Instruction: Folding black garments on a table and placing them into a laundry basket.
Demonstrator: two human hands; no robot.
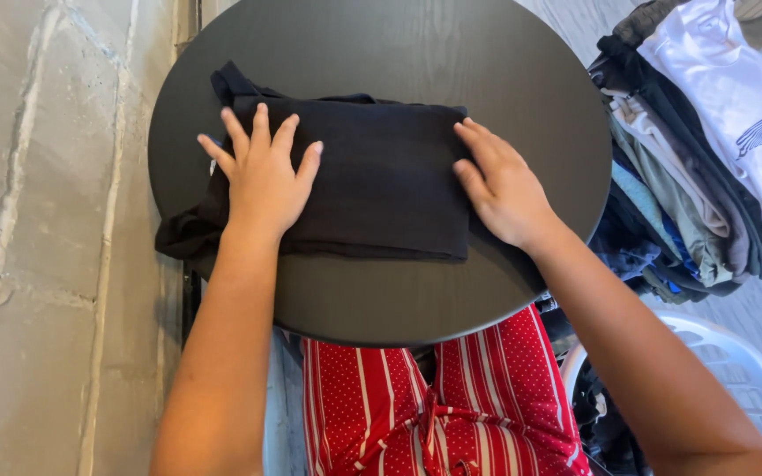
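A black garment [372, 176] lies folded into a rough rectangle on a round dark table [522, 79]. My left hand [262, 176] rests flat on the garment's left part, fingers spread. At the garment's right edge, my right hand [500, 185] presses down with the fingers straight and close together. A loose bit of the fabric sticks out at the upper left and another hangs toward the table's left rim.
A pile of folded and draped clothes [707, 150], topped by a white shirt, sits to the right. A white laundry basket [734, 370] stands at the lower right. Concrete wall [46, 238] runs along the left. Red patterned trousers [434, 405] show below the table.
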